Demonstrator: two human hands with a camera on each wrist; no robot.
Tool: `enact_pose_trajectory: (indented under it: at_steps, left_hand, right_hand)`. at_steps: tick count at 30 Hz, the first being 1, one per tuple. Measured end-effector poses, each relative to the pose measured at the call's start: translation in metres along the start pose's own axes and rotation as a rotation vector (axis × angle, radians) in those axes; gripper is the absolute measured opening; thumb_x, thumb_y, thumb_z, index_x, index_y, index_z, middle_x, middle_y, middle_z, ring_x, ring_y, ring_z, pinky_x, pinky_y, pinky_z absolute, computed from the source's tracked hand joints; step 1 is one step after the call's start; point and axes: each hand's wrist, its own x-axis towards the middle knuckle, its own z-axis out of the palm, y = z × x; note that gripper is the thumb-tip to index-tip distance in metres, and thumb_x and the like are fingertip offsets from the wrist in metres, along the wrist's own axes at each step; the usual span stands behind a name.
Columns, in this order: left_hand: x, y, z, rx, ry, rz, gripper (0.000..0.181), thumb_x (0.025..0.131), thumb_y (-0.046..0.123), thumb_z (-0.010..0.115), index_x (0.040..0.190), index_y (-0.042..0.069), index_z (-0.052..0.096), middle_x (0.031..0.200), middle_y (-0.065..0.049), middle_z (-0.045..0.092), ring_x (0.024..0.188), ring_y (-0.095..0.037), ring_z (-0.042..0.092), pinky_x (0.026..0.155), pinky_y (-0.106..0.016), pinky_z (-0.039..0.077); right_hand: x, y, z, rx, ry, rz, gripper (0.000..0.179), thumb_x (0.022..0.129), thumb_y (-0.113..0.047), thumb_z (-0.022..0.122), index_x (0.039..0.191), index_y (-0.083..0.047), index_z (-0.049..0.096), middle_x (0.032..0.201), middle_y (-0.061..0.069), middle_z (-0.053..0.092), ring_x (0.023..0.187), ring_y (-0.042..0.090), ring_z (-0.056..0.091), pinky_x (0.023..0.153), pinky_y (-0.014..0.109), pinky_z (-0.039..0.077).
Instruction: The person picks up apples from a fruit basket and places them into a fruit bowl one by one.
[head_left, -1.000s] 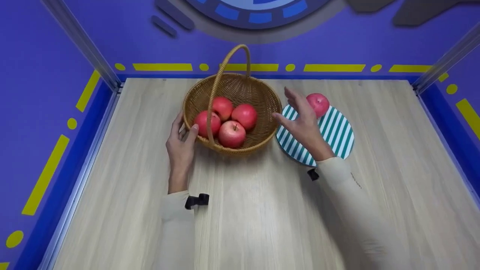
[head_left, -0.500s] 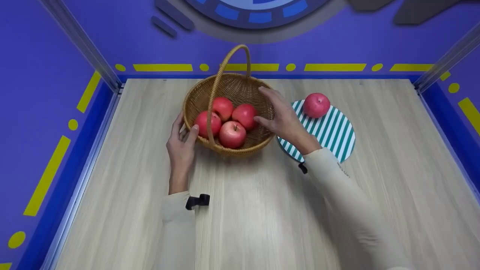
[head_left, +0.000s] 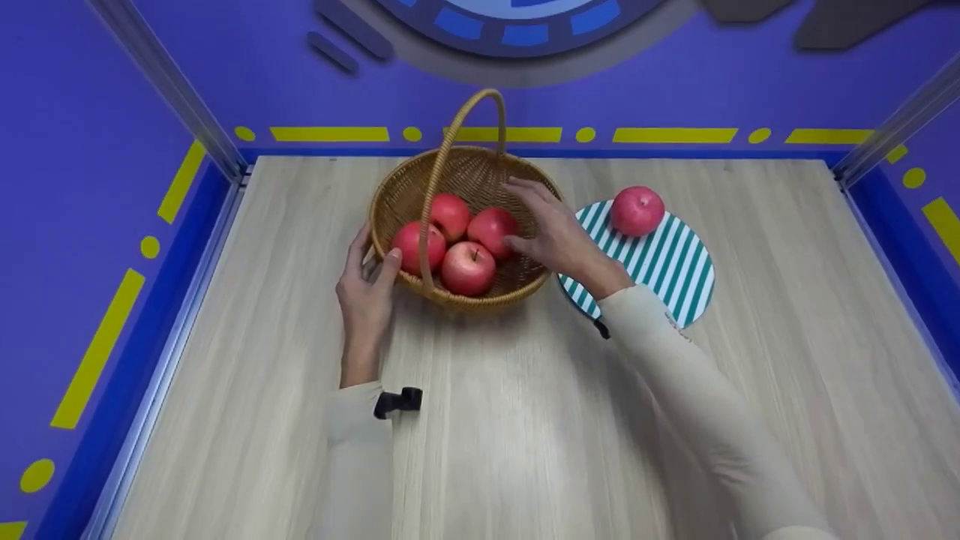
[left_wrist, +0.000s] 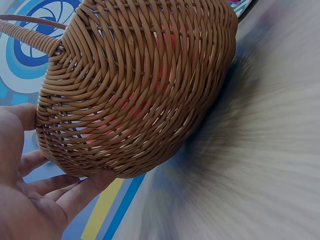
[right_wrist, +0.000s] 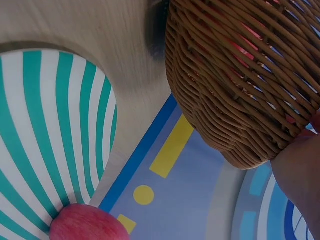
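A wicker basket (head_left: 469, 166) with a tall handle bears several red apples. My left hand (head_left: 365, 296) holds the basket at its left side, thumb at the rim. In the left wrist view, that hand's fingers lie against the woven wall (left_wrist: 135, 95). Over the right rim reaches my right hand (head_left: 561, 238), fingers spread above the basket's inside. Its thumb is beside the rightmost apple (head_left: 491, 227); whether they touch I cannot tell. Most of this hand is out of the right wrist view.
To the basket's right lies a round green-and-white striped plate (head_left: 671, 274), with one red apple (head_left: 637, 211) at its far edge. Blue panels with yellow marks (head_left: 675, 135) border the wooden table (head_left: 495, 420) at the back and sides.
My right hand has moved left from above the striped plate to over the basket, beside the rightmost apple. The left hand keeps its hold on the basket.
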Motion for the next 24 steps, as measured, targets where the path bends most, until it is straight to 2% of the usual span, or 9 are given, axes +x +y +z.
enact_pose_trajectory:
  at_steps: [9, 15, 21, 24]
  left_hand:
    - [0.0, 0.002, 0.002, 0.003, 0.003, 0.016, 0.063, 0.102, 0.031, 0.074, 0.159, 0.019, 0.051, 0.155, -0.012, 0.052, 0.136, -0.034, 0.058, 0.108, -0.046, 0.052]
    - [0.001, 0.003, 0.005, 0.011, 0.017, 0.057, 0.064, 0.101, 0.02, 0.074, 0.159, 0.01, 0.049, 0.157, -0.017, 0.051, 0.134, -0.039, 0.058, 0.112, -0.053, 0.047]
    - [0.0, 0.006, 0.007, 0.073, 0.013, 0.099, 0.063, 0.1, 0.024, 0.076, 0.157, 0.011, 0.053, 0.158, -0.009, 0.051, 0.134, -0.032, 0.058, 0.112, -0.053, 0.047]
    - [-0.001, 0.006, 0.008, 0.086, 0.011, 0.118, 0.063, 0.099, 0.025, 0.077, 0.156, 0.011, 0.054, 0.159, -0.009, 0.051, 0.135, -0.032, 0.058, 0.112, -0.054, 0.048]
  right_hand:
    - [0.01, 0.001, -0.001, -0.087, -0.166, -0.006, 0.068, 0.096, -0.016, 0.082, 0.157, -0.009, 0.051, 0.166, 0.016, 0.038, 0.149, 0.034, 0.042, 0.12, 0.051, 0.038]
    - [0.014, 0.004, -0.001, -0.129, -0.252, 0.02, 0.066, 0.096, -0.018, 0.082, 0.156, -0.013, 0.054, 0.168, 0.014, 0.036, 0.15, 0.035, 0.041, 0.119, 0.051, 0.041]
    - [0.012, 0.011, 0.001, -0.164, -0.316, 0.022, 0.069, 0.097, -0.017, 0.081, 0.159, -0.015, 0.051, 0.168, 0.012, 0.038, 0.151, 0.034, 0.04, 0.119, 0.052, 0.04]
    - [0.01, 0.013, 0.002, -0.172, -0.327, 0.023, 0.071, 0.097, -0.017, 0.081, 0.161, -0.018, 0.05, 0.166, 0.011, 0.04, 0.149, 0.033, 0.042, 0.119, 0.052, 0.04]
